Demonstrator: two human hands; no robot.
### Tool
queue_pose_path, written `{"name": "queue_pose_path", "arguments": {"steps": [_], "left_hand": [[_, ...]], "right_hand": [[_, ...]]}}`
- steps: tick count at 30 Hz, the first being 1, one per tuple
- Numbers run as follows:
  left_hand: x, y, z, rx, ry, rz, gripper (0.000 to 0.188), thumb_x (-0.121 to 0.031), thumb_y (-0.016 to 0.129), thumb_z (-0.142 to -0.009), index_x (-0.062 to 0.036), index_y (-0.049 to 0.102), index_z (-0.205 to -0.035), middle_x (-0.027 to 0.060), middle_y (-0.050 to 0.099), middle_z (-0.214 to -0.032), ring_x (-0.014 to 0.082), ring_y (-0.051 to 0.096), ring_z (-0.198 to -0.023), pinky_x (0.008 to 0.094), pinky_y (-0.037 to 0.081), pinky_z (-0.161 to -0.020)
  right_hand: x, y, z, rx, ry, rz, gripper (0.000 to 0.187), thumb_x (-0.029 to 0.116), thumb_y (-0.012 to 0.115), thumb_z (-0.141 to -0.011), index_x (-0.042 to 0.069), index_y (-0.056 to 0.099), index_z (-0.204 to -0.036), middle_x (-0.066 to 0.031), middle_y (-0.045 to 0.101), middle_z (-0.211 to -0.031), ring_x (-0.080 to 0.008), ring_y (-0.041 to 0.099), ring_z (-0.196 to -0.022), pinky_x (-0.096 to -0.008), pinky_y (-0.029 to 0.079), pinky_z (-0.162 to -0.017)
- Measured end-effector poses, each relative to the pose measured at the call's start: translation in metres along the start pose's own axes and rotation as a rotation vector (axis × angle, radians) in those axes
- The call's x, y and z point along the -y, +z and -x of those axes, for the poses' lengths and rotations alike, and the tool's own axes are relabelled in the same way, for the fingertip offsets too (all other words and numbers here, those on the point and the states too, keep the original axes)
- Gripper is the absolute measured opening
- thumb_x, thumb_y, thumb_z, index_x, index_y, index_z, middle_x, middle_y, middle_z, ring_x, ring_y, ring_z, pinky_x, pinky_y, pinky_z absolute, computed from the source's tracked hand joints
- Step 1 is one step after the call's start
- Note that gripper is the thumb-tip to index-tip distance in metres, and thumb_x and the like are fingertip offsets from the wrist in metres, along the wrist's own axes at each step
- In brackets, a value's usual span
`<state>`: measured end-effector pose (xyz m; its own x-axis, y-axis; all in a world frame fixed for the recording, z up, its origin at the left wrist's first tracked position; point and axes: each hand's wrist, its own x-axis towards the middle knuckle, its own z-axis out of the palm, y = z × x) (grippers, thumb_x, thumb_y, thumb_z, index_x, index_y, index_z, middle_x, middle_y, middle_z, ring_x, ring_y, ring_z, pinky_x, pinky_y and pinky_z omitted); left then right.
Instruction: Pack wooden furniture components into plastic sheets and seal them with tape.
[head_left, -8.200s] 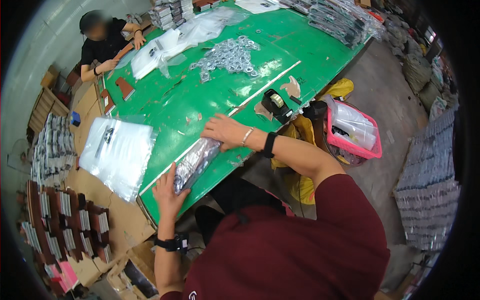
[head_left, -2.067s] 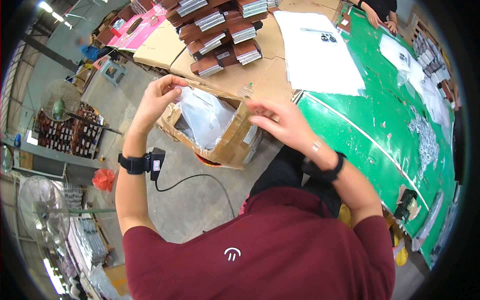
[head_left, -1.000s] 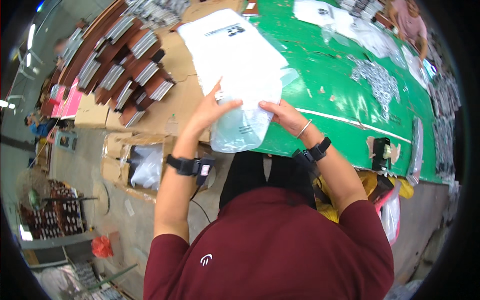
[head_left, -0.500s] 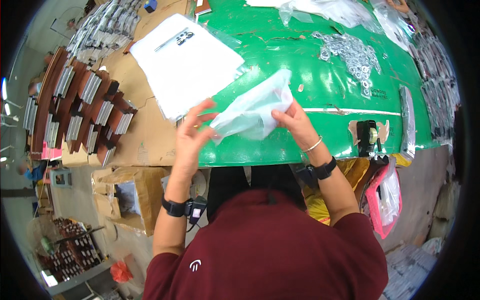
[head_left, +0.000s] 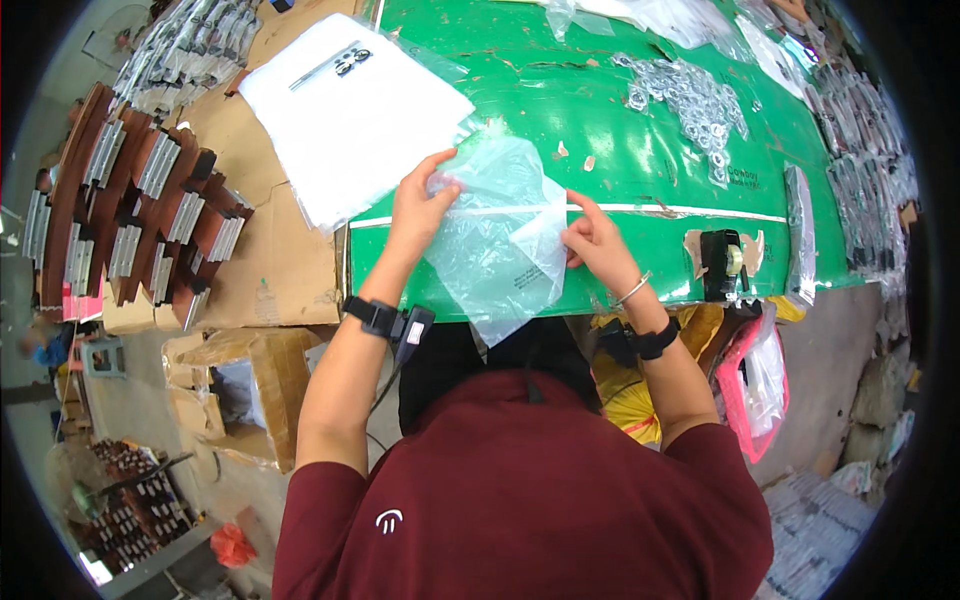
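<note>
A clear plastic bag (head_left: 497, 262) with small dark print is spread open over the front edge of the green table (head_left: 640, 265). My left hand (head_left: 425, 205) pinches its upper left side between thumb and fingers. At the bag's right edge, my right hand (head_left: 598, 245) has its index finger stretched out along the edge, while thumb and curled fingers close on the film. To the left lies a stack of white plastic sheets or bags (head_left: 350, 125), with a thin strip and small black round parts (head_left: 352, 62) on top.
Many small clear packets (head_left: 695, 108) lie heaped at the far right. A black tape dispenser (head_left: 722, 265) stands near the right front edge, beside a long wrapped bundle (head_left: 800, 235). Brown pieces with metal slides (head_left: 150, 215) fill the left. Below are a cardboard box (head_left: 245, 400) and pink-edged bag (head_left: 752, 385).
The bag has gone from bunched between my hands to spread out and hanging lower. My left hand has moved up and right onto its upper side; the view has shifted slightly.
</note>
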<state>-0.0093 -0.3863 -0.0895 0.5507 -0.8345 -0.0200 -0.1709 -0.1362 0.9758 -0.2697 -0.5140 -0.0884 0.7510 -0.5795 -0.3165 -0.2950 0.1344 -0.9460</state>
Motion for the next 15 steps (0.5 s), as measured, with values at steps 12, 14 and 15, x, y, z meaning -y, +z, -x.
{"name": "queue_pose_path", "arguments": {"steps": [12, 14, 15], "left_hand": [[0.006, 0.030, 0.070, -0.010, 0.464, -0.868, 0.068, -0.027, 0.071, -0.089, -0.0253, 0.044, -0.151, 0.0117, 0.044, -0.153, 0.0335, 0.048, -0.132, 0.0492, 0.038, -0.108], [0.020, 0.028, 0.084, 0.048, 0.456, -1.158, 0.068, -0.044, 0.063, -0.093, -0.0269, 0.039, -0.155, 0.0106, 0.029, -0.163, 0.0360, 0.030, -0.147, 0.0599, 0.025, -0.117], [0.026, 0.024, 0.086, 0.071, 0.380, -1.117, 0.071, -0.056, 0.056, -0.094, -0.0283, 0.036, -0.156, 0.0086, 0.022, -0.166, 0.0357, 0.015, -0.153, 0.0674, 0.012, -0.118]], "right_hand": [[0.010, 0.046, -0.015, -0.101, -0.846, 0.972, 0.043, 0.015, 0.075, -0.080, 0.017, 0.065, -0.122, -0.0045, 0.065, -0.122, -0.0257, 0.055, -0.126, -0.0546, 0.032, -0.114], [0.002, 0.036, -0.015, -0.101, -0.785, 1.105, 0.039, 0.016, 0.075, -0.081, 0.019, 0.066, -0.118, -0.0029, 0.065, -0.124, -0.0266, 0.052, -0.130, -0.0587, 0.026, -0.117], [-0.001, 0.021, -0.011, -0.139, -0.727, 1.143, 0.035, 0.016, 0.075, -0.080, 0.019, 0.067, -0.114, -0.0025, 0.065, -0.124, -0.0268, 0.052, -0.131, -0.0603, 0.025, -0.118]]}}
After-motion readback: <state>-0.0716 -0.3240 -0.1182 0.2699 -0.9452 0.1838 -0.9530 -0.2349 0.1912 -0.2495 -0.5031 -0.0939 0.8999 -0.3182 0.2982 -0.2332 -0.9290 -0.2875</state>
